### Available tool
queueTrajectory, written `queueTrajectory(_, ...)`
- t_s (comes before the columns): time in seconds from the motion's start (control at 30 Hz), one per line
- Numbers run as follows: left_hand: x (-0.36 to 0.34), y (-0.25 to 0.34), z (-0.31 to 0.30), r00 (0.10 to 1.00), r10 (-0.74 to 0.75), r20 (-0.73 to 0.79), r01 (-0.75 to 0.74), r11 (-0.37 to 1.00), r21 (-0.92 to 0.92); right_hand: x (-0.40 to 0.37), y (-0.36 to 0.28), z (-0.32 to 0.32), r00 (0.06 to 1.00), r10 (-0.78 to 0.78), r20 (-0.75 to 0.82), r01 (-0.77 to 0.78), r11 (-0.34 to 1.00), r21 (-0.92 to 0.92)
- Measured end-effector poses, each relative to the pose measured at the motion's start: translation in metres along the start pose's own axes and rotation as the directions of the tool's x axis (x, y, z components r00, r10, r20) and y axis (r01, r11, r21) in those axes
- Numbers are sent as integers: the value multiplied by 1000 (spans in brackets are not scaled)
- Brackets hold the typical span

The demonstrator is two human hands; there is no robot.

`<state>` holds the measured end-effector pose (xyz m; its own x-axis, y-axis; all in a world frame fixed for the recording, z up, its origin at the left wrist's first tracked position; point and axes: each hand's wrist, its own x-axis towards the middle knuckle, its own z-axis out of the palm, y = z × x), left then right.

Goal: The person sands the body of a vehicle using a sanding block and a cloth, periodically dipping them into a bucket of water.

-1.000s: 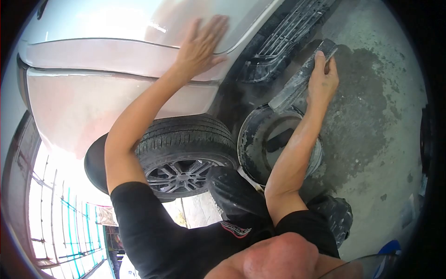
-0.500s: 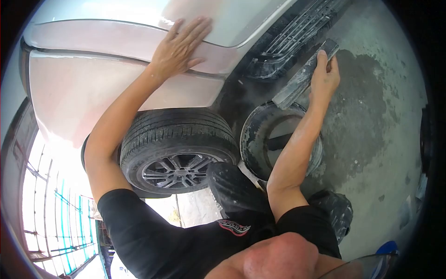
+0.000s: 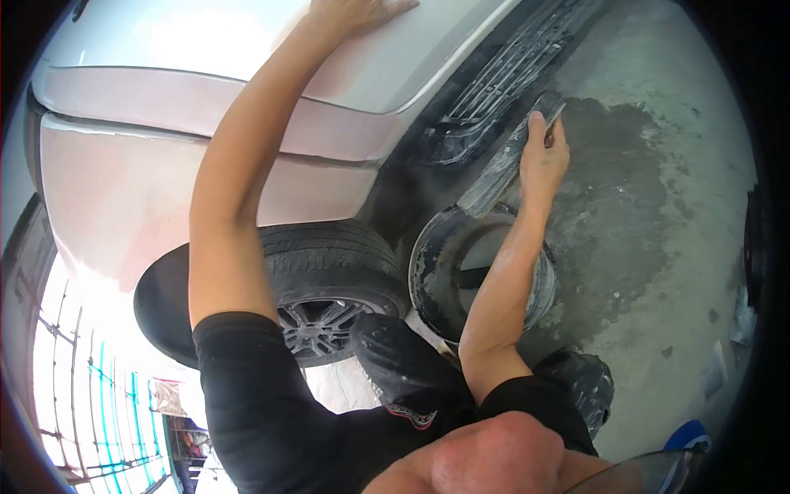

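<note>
My left hand lies on the white and pinkish body panel of a vehicle, at the top edge of the view. It is partly cut off; a thumb or finger stretches out to the right, apart from the rest. In my right hand is a long, grey, dusty block, held near its upper end. The block slants down to the left, and its lower end is over the rim of a black bucket. A dark object shows inside the bucket, partly behind my right forearm.
Below the panel stands a tyre with a spoked wheel, left of the bucket. A dark slatted vehicle part runs along the upper right. The concrete floor has a dark wet patch. My shoe or knee is beside the wheel.
My left hand has slid up the panel to the top edge of the view. The block and my right hand appear lower and further left, as the whole view has shifted.
</note>
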<state>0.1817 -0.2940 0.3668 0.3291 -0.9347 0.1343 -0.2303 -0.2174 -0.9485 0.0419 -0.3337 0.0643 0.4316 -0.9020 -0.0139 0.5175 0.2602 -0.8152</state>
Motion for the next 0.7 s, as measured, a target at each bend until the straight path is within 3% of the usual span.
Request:
queueTrajectory(0.17, -5, 0, 5, 1000, -16, 8, 16, 1000, -11, 0, -14, 4, 999, 50, -5, -50, 997, 65)
queueTrajectory(0.23, -40, -5, 4, 1000, -7, -9, 6, 999, -37, 1, -1, 5, 999, 39, -19, -39, 999, 20)
queueTrajectory(0.43, -142, -13, -16, 988, -36, 152, 35, 999, 6, -11, -5, 3, 998, 32, 48, -33, 999, 20)
queueTrajectory(0.53, -185, -18, -15, 1000, -31, -2, 31, 999, -29, -18, -4, 4, 996, 38, 83, -41, 998, 36)
queueTrajectory(0.7, -250, -14, -6, 990, -141, 1, 140, 979, -151, -20, 8, 5, 995, 38, 95, -36, 999, -18)
